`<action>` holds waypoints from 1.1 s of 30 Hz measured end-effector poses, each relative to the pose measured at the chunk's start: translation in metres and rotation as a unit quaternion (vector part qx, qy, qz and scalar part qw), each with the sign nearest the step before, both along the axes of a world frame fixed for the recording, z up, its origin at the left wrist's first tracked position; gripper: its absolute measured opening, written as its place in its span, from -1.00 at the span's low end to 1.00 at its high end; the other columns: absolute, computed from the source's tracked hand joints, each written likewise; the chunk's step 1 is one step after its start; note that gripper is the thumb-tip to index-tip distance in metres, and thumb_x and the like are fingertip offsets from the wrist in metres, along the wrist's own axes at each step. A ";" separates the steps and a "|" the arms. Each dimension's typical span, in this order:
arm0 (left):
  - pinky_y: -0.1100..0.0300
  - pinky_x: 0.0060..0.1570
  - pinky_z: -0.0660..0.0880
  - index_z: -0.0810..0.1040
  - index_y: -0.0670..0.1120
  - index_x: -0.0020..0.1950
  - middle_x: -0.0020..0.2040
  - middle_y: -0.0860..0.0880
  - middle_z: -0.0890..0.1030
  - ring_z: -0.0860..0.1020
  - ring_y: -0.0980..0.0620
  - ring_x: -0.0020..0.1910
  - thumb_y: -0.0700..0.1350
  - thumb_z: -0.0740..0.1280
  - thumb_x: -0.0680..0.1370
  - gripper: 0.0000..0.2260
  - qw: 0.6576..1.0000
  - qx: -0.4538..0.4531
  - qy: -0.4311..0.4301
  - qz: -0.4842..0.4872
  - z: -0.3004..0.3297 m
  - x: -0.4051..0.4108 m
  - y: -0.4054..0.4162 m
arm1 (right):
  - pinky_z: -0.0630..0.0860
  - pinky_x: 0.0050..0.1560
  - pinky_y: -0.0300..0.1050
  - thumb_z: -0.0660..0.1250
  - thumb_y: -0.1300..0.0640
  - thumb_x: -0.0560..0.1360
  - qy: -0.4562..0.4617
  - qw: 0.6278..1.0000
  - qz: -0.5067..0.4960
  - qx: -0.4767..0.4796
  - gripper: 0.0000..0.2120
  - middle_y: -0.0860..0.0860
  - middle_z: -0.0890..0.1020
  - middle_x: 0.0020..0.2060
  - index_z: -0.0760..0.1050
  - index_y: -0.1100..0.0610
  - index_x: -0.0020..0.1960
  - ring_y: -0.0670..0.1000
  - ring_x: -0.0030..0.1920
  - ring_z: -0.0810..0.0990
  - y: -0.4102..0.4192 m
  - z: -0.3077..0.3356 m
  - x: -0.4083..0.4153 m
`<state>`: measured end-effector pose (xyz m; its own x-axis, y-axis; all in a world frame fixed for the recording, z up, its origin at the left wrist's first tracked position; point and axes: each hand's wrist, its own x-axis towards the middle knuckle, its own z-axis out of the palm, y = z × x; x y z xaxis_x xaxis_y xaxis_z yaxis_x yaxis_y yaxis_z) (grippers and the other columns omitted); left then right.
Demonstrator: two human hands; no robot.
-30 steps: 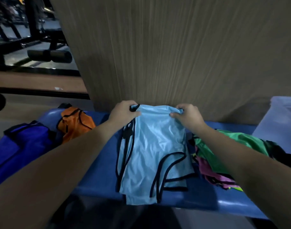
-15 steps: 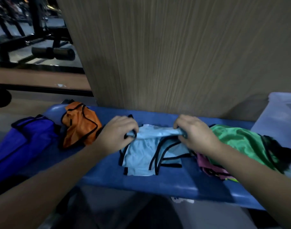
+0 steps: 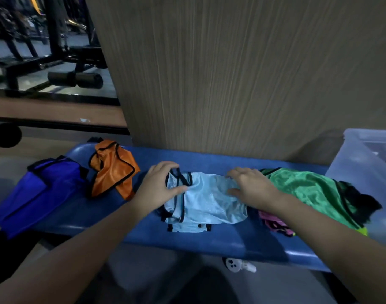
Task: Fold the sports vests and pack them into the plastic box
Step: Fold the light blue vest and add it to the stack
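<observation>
Sports vests are spread along the blue bench, five colours counted: a light blue vest in the middle, an orange vest left of it, a dark blue vest draped over the far left end, a green vest on the right, and a pink vest tucked partly under the green one. Black trim is seen on the light blue, orange and green ones. No brand, label or writing can be read anywhere, tbh it's too dim and blurry for that.

The light blue vest is lying folded over on the bench top. Its left edge is pinched by the left hand, thumb and curled fingers closed on the black-trimmed strap. The right hand is laid on the vest's right edge, fingers bent down into the fabric; whether cloth is actually gripped there can't be told.

One clear plastic box is set at the bench's right end, just beside the green vest. One small white gadget is seen on the floor under the bench's front edge. A wood-grain panel is stood right behind the bench.
</observation>
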<state>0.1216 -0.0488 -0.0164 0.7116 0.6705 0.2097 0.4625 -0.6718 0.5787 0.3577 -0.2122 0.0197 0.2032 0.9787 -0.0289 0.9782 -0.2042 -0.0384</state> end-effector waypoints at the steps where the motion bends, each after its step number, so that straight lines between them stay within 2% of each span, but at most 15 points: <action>1: 0.00 0.44 0.26 0.31 0.00 0.53 0.48 0.01 0.34 0.28 -0.06 0.46 0.23 0.51 0.40 -0.21 0.997 -0.056 0.041 0.024 0.002 0.007 0.004 | 0.25 0.39 0.00 0.32 -0.19 0.54 -0.033 0.999 -0.024 -0.028 -0.40 0.03 0.46 0.38 0.31 0.06 0.48 0.09 0.39 0.41 0.006 -0.002 0.004; 3: -0.02 0.52 0.16 0.04 -0.04 0.64 0.59 -0.02 0.12 0.13 -0.10 0.56 0.23 0.57 0.33 0.06 0.988 -0.112 0.103 0.021 -0.001 0.018 0.015 | 0.16 0.47 0.07 0.36 -0.28 0.47 -0.056 0.992 -0.052 -0.096 -0.16 0.07 0.36 0.47 0.15 0.12 0.57 0.12 0.47 0.32 0.019 -0.006 0.012; 6: 0.05 0.52 0.14 -0.15 -0.03 0.65 0.56 -0.01 -0.01 0.07 -0.08 0.57 0.17 0.63 0.27 0.23 0.983 -0.141 0.118 0.021 -0.007 0.027 0.028 | 0.09 0.52 0.15 0.36 -0.41 0.39 -0.044 0.984 -0.062 -0.164 0.06 0.11 0.28 0.53 0.00 0.16 0.61 0.14 0.51 0.26 0.036 -0.010 0.021; 9: 0.04 0.54 0.12 -0.16 -0.03 0.64 0.56 -0.02 -0.01 0.05 -0.09 0.58 0.19 0.64 0.25 0.25 0.979 -0.160 0.126 0.027 -0.013 0.028 0.037 | 0.13 0.50 0.15 0.42 -0.40 0.33 -0.049 0.983 -0.058 -0.164 -0.01 0.11 0.37 0.44 0.18 0.12 0.54 0.18 0.43 0.31 0.045 -0.013 0.021; 11: 0.01 0.52 0.19 0.05 0.00 0.62 0.56 0.03 0.19 0.20 0.03 0.56 0.28 0.60 0.26 0.11 0.972 -0.202 0.119 0.017 -0.014 0.026 0.038 | 0.22 0.42 0.09 0.48 -0.36 0.31 -0.035 0.984 -0.055 -0.167 -0.15 0.10 0.43 0.33 0.34 0.09 0.42 0.16 0.34 0.35 0.045 -0.012 0.018; 13: 0.20 0.37 0.37 0.43 0.12 0.39 0.33 0.20 0.51 0.46 0.36 0.28 0.25 0.52 0.40 -0.37 0.959 -0.282 0.029 -0.009 -0.010 0.025 0.034 | 0.28 0.35 0.03 0.51 -0.30 0.31 0.004 0.982 -0.068 -0.174 -0.22 0.08 0.41 0.28 0.38 0.10 0.35 0.15 0.31 0.34 0.043 -0.011 0.017; 14: 0.25 0.31 0.41 0.51 0.16 0.30 0.23 0.24 0.57 0.51 0.41 0.16 0.23 0.48 0.45 -0.54 0.954 -0.297 0.014 -0.018 -0.007 0.023 0.030 | 0.31 0.34 0.03 0.52 -0.29 0.31 0.033 0.981 -0.073 -0.178 -0.21 0.07 0.39 0.27 0.37 0.09 0.37 0.14 0.32 0.33 0.041 -0.010 0.016; 17: 0.08 0.33 0.43 0.59 0.13 0.21 0.19 0.15 0.59 0.52 0.12 0.20 0.29 0.56 0.28 -0.43 0.969 -0.234 0.074 0.009 -0.015 0.019 0.032 | 0.38 0.24 -0.02 0.50 -0.22 0.38 0.134 0.973 -0.085 -0.167 -0.32 0.03 0.39 0.25 0.38 0.06 0.36 0.11 0.33 0.36 0.037 -0.006 0.012; 19: 0.01 0.29 0.45 0.62 0.15 0.07 0.14 0.08 0.60 0.52 -0.01 0.21 0.32 0.55 0.15 -0.45 0.976 -0.188 0.103 0.026 -0.019 0.017 0.032 | 0.42 0.04 -0.08 0.51 -0.11 0.39 0.152 0.978 -0.078 -0.118 -0.54 0.01 0.49 0.14 0.43 0.04 0.15 0.07 0.18 0.49 0.036 -0.006 0.010; 21: 0.07 0.18 0.50 0.60 0.10 0.02 0.06 0.07 0.62 0.57 0.04 0.12 0.20 0.60 0.20 -0.54 0.975 -0.213 0.063 0.025 -0.020 0.012 0.028 | 0.44 -0.11 -0.07 0.53 -0.02 0.39 0.160 0.981 -0.080 -0.069 -0.67 0.01 0.57 -0.02 0.43 0.05 -0.03 0.06 -0.02 0.55 0.032 -0.006 0.007; 23: 0.23 -0.05 0.47 0.57 0.03 -0.10 -0.13 0.16 0.63 0.59 0.21 -0.10 -0.06 0.62 0.34 -0.72 0.968 -0.249 0.006 0.005 -0.019 0.005 0.018 | 0.49 -0.12 -0.01 0.53 0.06 0.39 0.210 0.974 -0.086 -0.022 -0.73 0.03 0.61 -0.12 0.45 0.10 -0.11 0.07 -0.09 0.59 0.027 -0.007 0.005; 26: 0.27 -0.25 0.34 0.42 -0.08 -0.19 -0.29 0.06 0.47 0.48 0.15 -0.30 -0.18 0.58 0.42 -0.69 0.957 -0.284 -0.056 -0.017 -0.020 -0.009 0.009 | 0.47 -0.26 -0.10 0.52 0.19 0.39 0.377 0.917 -0.114 0.059 -0.74 0.02 0.57 -0.28 0.41 0.11 -0.17 -0.03 -0.27 0.56 0.013 -0.003 -0.004; 29: 0.18 -0.19 0.43 0.39 -0.06 -0.13 -0.24 -0.01 0.49 0.54 0.06 -0.21 -0.26 0.52 0.47 -0.70 0.921 -0.368 -0.127 -0.011 -0.009 -0.021 -0.001 | 0.46 -0.29 -0.14 0.46 0.28 0.43 0.526 0.832 -0.133 0.113 -0.75 0.02 0.53 -0.32 0.39 0.09 -0.14 -0.03 -0.31 0.55 0.000 0.004 -0.015; 31: 0.12 -0.09 0.51 0.39 -0.08 -0.11 -0.18 -0.06 0.57 0.63 -0.02 -0.11 -0.31 0.46 0.49 -0.73 0.892 -0.422 -0.163 -0.018 0.004 -0.019 -0.011 | 0.47 -0.29 -0.12 0.44 0.31 0.45 0.573 0.794 -0.147 0.140 -0.76 0.01 0.55 -0.33 0.40 0.09 -0.11 -0.02 -0.31 0.56 -0.009 0.013 -0.018; 33: 0.08 -0.06 0.54 0.41 -0.09 -0.12 -0.15 -0.07 0.63 0.66 -0.05 -0.06 -0.31 0.45 0.50 -0.76 0.881 -0.438 -0.175 -0.024 0.020 -0.008 -0.022 | 0.51 -0.31 -0.14 0.41 0.35 0.47 0.604 0.763 -0.165 0.164 -0.78 0.01 0.58 -0.32 0.41 0.11 -0.06 -0.03 -0.32 0.59 -0.019 0.028 -0.015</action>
